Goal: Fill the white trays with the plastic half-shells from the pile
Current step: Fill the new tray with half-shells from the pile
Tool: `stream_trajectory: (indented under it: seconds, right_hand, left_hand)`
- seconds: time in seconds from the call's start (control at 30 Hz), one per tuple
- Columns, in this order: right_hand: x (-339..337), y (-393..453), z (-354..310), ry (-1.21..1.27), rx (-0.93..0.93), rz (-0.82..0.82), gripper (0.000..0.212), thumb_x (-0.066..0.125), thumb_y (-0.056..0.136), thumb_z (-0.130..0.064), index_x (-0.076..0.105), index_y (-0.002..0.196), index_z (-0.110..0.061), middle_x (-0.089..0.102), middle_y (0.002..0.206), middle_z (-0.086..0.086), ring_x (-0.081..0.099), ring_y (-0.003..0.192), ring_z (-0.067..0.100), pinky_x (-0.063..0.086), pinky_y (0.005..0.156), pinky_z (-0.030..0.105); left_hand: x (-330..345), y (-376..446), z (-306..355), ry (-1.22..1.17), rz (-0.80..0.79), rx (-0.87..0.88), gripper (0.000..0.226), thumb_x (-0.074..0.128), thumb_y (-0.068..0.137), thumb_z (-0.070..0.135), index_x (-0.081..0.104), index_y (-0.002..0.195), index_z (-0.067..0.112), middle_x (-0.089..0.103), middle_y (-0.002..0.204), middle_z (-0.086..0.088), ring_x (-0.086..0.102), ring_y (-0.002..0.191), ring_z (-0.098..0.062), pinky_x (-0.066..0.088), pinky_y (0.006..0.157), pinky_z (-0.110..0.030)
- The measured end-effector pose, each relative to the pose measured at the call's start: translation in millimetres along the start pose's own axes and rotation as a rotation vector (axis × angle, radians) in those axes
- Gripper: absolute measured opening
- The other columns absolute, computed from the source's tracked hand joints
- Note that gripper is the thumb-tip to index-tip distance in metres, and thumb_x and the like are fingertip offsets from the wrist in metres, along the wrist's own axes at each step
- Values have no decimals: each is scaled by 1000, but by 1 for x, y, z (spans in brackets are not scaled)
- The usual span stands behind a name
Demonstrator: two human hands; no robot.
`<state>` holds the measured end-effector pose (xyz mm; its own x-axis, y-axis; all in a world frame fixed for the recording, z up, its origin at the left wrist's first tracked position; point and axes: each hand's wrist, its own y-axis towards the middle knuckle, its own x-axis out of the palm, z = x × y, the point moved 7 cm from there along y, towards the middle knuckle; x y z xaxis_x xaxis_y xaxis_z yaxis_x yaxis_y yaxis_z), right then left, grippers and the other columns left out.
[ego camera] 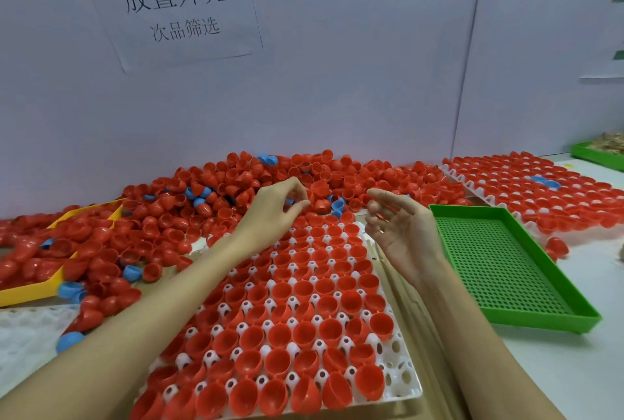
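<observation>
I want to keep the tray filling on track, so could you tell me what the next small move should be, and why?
Probably close the left hand on a red half-shell at the pile's near edge: its fingertips already hover there, and the right hand is open, holding nothing.

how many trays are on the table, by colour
white trays: 3, the one under the hands, a filled one at far right, an empty one at lower left
green trays: 2, the perforated one, another at the right edge
yellow tray: 1
total: 6
</observation>
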<state>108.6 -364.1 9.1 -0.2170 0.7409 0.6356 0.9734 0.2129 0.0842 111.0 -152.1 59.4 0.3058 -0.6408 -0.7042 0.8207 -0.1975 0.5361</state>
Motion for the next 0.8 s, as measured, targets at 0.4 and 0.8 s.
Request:
stream_trajectory:
  seconds: [0.4,0.8]
  right_hand:
    - [50,-30,10,-675,-72,-469,27,72,99,-35,78,121,-20,75,127,7,70,119,23,58,91,28]
    - [80,-46,27,-889,-135,-597,22,77,94,-10,77,113,-22,71,92,11,71,88,21,59,85,27]
  left_hand:
    - [-30,-114,56,-196,-49,0,5,72,95,11,75,100,13,68,124,9,65,115,3,53,98,-17]
    - [-52,-123,36,-481,47,-218,17,74,93,8,80,106,18,77,107,10,73,102,-4,55,92,-18]
